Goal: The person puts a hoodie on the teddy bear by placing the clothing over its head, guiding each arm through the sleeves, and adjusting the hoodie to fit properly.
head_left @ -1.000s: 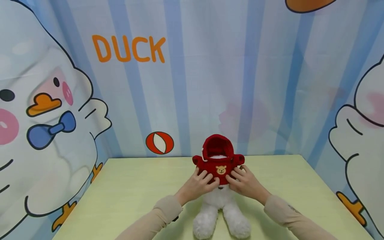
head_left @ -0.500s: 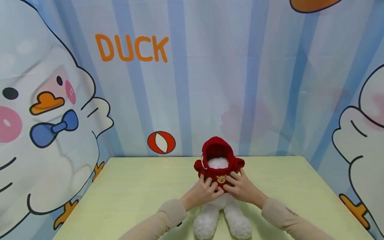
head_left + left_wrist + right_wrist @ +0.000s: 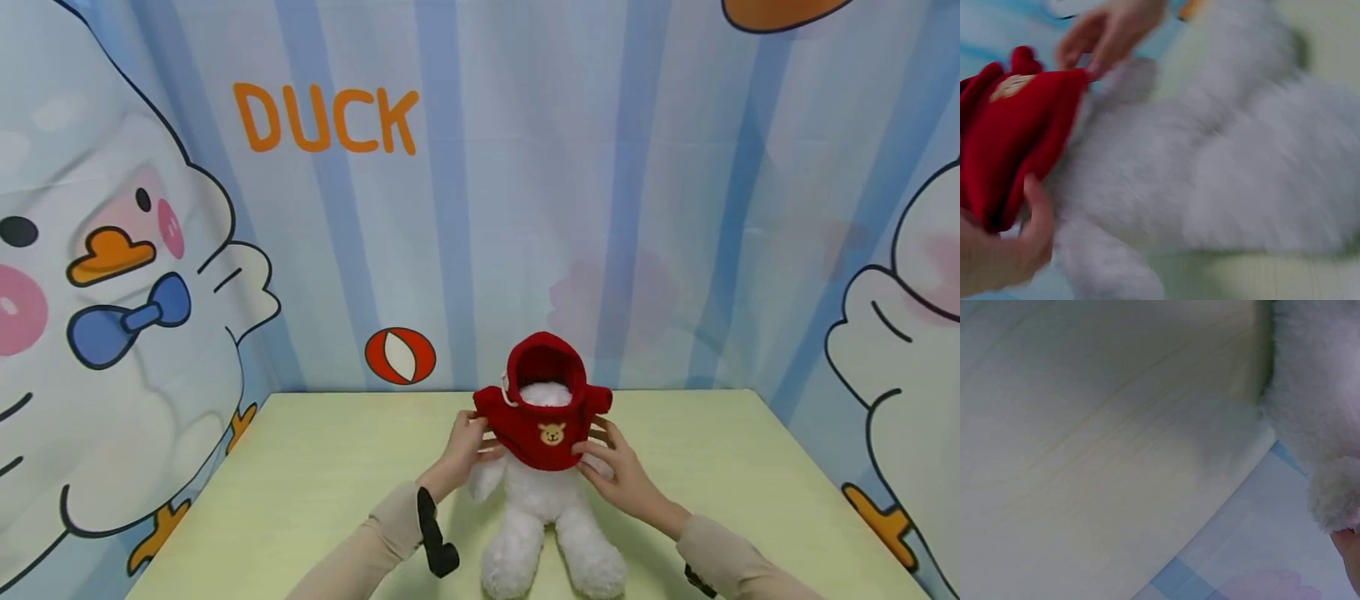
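A white plush toy [image 3: 543, 496] sits on the table with its legs toward me. A small red hoodie [image 3: 525, 437] with a bear-face patch [image 3: 552, 433] covers its head. White fur shows through the hood opening, and the toy's face is hidden. My left hand [image 3: 459, 454] grips the hoodie's left side near the hem; in the left wrist view its thumb [image 3: 1038, 209] lies against the red cloth. At the other side, my right hand [image 3: 626, 475] pinches the hem, with fingertips [image 3: 1094, 69] on the cloth edge. Both plush arms hang below the hoodie.
The pale yellow-green table [image 3: 337, 467] ends at a curtain [image 3: 510, 208] printed with ducks and stripes. A black strap [image 3: 433, 533] hangs from my left wrist. The right wrist view shows mostly tabletop [image 3: 1097, 456] and white fur.
My hands have moved apart from the hoodie's front to its two sides, the left one farther. The hem is spread wider and slightly higher than half a second ago, and the plush arms now show.
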The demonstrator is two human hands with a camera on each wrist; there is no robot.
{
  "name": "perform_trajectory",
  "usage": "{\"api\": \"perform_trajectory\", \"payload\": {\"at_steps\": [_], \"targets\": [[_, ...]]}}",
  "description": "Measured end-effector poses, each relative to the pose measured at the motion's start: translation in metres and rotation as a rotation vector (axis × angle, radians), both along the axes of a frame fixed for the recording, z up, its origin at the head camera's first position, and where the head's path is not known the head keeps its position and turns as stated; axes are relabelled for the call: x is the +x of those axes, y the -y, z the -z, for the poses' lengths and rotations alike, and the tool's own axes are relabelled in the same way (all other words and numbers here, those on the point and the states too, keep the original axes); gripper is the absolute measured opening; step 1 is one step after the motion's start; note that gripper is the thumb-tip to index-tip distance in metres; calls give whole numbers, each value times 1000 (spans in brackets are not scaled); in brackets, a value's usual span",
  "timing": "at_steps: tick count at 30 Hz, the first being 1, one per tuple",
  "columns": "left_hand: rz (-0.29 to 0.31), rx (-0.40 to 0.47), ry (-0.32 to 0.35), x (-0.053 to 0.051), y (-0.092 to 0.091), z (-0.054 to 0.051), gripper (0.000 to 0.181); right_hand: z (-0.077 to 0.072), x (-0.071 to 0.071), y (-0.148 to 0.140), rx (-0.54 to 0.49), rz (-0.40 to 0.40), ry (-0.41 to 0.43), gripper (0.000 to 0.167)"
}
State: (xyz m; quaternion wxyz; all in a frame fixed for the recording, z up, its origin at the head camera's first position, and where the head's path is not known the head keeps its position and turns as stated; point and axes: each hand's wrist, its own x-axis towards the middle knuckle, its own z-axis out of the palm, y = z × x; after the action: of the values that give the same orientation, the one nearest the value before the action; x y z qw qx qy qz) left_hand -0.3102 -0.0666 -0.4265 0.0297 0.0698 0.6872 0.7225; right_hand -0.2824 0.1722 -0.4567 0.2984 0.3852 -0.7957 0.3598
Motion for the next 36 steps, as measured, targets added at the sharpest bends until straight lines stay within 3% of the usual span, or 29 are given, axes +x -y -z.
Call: {"api": "perform_trajectory", "payload": {"at_steps": [2, 3, 6, 8, 11, 13, 15, 19, 22, 28, 31, 36], "targets": [[88, 213, 281, -6, 1, -9, 37, -6, 1, -1, -124, -61, 148, 18], [134, 286, 361, -9, 2, -11, 40, -9, 0, -3, -187, -107, 226, 14], [186, 441, 477, -14, 4, -14, 44, -11, -11, -14, -389, -275, 504, 22], [208, 481, 512, -15, 5, -15, 43, -19, -15, -16, -481, -298, 687, 31], [250, 492, 524, -15, 7, -15, 40, -31, -19, -15, -566, -223, 915, 32], [280, 478, 519, -15, 7, -15, 38, -38, -21, -14, -589, -172, 1016, 24], [300, 451, 507, -15, 7, -15, 39, -44, -22, -13, -611, -174, 1085, 17], [301, 357, 464, -17, 6, -15, 39, -50, -27, -16, -629, -302, 1182, 15], [297, 288, 416, -19, 5, -12, 37, -52, -31, -18, -583, -382, 1216, 17], [313, 232, 322, -19, 4, -4, 32, -51, -39, -15, -544, -370, 1264, 16], [317, 237, 308, -17, 4, -2, 32, -46, -41, -13, -618, -375, 1335, 20], [352, 328, 342, -18, 6, -1, 36, -36, -43, -11, -874, -509, 1515, 25]]}}
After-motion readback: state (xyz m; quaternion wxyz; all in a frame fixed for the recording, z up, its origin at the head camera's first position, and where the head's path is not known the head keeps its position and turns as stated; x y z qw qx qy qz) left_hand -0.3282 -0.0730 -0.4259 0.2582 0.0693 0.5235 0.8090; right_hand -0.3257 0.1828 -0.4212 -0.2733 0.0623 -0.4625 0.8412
